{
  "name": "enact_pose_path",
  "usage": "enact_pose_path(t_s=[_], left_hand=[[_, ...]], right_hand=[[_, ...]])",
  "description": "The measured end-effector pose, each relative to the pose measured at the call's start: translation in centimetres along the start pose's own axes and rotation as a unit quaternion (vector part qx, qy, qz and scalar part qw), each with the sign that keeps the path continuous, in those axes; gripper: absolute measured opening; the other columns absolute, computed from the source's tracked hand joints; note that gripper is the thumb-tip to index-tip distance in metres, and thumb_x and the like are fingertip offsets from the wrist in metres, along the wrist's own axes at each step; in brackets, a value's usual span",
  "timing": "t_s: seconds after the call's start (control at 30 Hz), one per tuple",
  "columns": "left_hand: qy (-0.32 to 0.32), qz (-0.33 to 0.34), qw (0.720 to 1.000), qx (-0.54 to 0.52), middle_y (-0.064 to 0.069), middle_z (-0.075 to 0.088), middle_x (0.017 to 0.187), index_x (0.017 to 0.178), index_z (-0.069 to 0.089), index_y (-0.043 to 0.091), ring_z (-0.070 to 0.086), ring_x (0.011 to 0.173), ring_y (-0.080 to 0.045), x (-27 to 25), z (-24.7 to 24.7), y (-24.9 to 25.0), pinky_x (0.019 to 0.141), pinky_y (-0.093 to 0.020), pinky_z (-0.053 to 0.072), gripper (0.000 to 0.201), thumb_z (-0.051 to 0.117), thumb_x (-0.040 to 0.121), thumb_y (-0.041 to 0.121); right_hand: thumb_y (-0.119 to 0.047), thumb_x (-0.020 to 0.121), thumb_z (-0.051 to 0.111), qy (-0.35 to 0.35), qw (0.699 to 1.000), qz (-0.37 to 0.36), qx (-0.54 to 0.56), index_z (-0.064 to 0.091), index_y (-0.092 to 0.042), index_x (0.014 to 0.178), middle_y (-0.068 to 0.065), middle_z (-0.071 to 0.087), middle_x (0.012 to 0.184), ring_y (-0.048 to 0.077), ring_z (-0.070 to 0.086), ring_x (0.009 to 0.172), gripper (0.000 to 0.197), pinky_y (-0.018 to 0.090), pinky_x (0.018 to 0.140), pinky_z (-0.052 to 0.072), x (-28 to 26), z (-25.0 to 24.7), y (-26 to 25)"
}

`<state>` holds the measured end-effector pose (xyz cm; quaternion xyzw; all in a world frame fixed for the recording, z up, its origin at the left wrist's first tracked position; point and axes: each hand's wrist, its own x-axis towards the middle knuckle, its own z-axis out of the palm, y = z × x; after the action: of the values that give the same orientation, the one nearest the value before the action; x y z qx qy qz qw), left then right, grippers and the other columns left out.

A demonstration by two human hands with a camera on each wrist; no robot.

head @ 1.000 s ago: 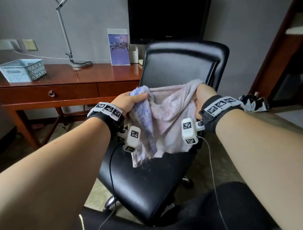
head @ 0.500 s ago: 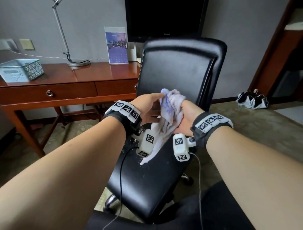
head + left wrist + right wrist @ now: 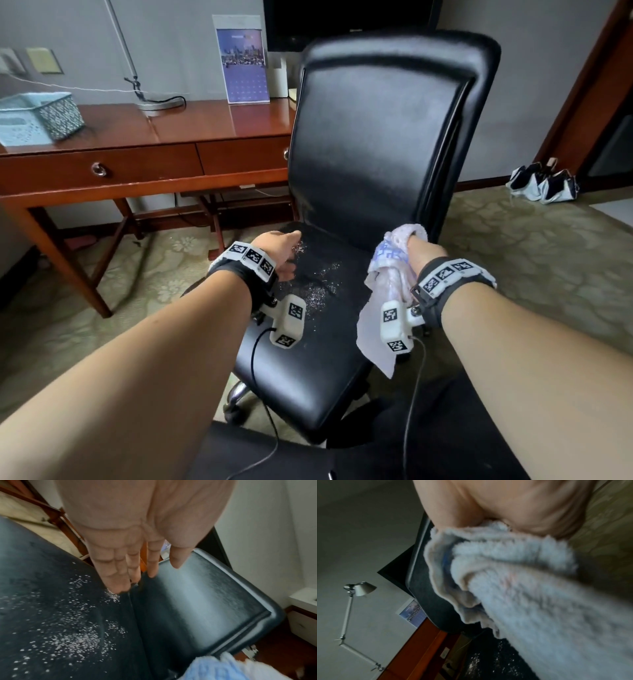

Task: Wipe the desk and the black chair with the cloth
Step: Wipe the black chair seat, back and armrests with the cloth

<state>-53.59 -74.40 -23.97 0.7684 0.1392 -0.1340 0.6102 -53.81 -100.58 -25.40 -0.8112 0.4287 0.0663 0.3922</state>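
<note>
The black chair (image 3: 370,137) stands before me, its seat (image 3: 308,359) dusted with white crumbs (image 3: 318,291). My left hand (image 3: 277,250) hovers flat over the back left of the seat, fingers (image 3: 120,566) straight and reaching toward the seat crease, holding nothing. My right hand (image 3: 416,251) grips the bunched white and blue cloth (image 3: 387,274) over the seat's right edge; a loose tail of it hangs down. In the right wrist view the cloth (image 3: 522,588) fills most of the picture and hides the fingers. The wooden desk (image 3: 137,137) stands behind the chair on the left.
On the desk are a pale blue basket (image 3: 37,116), a lamp base (image 3: 157,104) and a standing calendar card (image 3: 243,61). A dark screen (image 3: 342,20) hangs on the wall behind. Folded umbrellas (image 3: 544,181) lie on the patterned carpet at the right.
The hands have come apart and dropped lower. The left hand let go of the cloth and moved left over the seat; the right hand carried the bunched cloth to the seat's right edge.
</note>
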Motion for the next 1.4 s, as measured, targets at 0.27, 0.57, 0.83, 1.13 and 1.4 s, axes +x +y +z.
enact_pose_path(t_s=[0.27,0.57,0.83,1.13,1.4], left_hand=[[0.116,-0.009,0.988,0.103,-0.022,0.067,0.129,0.122,0.062,0.013,0.066,0.119,-0.042,8.5,-4.0,-6.0,0.106,-0.057,0.051,0.072,0.04,0.083,0.069],[0.145,-0.03,0.968,0.2,-0.014,0.038,0.164,0.157,0.039,0.009,0.034,0.151,-0.032,13.8,-5.6,-10.1,0.122,-0.037,0.022,0.053,0.03,0.112,0.035],[0.149,-0.065,0.962,0.22,-0.012,0.045,0.16,0.155,0.044,0.017,0.04,0.148,-0.034,22.1,-8.1,-10.5,0.123,-0.043,0.025,0.063,0.029,0.108,0.056],[0.156,-0.174,0.937,0.259,-0.027,0.045,0.155,0.152,0.048,0.012,0.043,0.143,-0.044,29.3,-10.8,-12.9,0.119,-0.053,0.026,0.099,0.019,0.089,0.083],[0.093,-0.167,0.965,0.177,-0.021,0.057,0.146,0.141,0.061,0.009,0.054,0.135,-0.041,32.6,-17.6,-14.8,0.119,-0.051,0.037,0.08,0.038,0.095,0.071]], right_hand=[[-0.051,0.087,0.058,0.048,0.985,-0.04,0.162,0.06,-0.016,0.114,0.003,0.065,0.103,0.027,0.062,0.097,0.044,0.031,0.087,0.044,2.4,1.6,-0.1],[-0.041,0.07,0.061,-0.052,0.973,-0.168,-0.149,0.057,-0.029,0.121,0.006,0.058,0.119,0.027,0.055,0.106,0.053,0.038,0.089,0.045,5.7,11.0,0.1],[-0.071,0.089,0.033,0.01,0.929,-0.202,-0.31,0.006,-0.071,0.141,-0.02,-0.018,0.164,0.031,-0.004,0.153,0.059,0.065,0.115,0.012,10.5,17.3,4.0],[-0.09,0.074,0.017,0.09,0.937,-0.184,-0.282,0.019,-0.063,0.144,-0.006,0.007,0.167,0.036,0.022,0.142,0.075,0.056,0.116,0.017,15.1,21.2,0.6],[-0.065,0.091,0.043,-0.001,0.906,-0.243,-0.346,0.015,-0.055,0.15,-0.006,-0.005,0.166,0.038,0.019,0.144,0.067,0.053,0.119,0.018,17.3,27.7,-10.6]])
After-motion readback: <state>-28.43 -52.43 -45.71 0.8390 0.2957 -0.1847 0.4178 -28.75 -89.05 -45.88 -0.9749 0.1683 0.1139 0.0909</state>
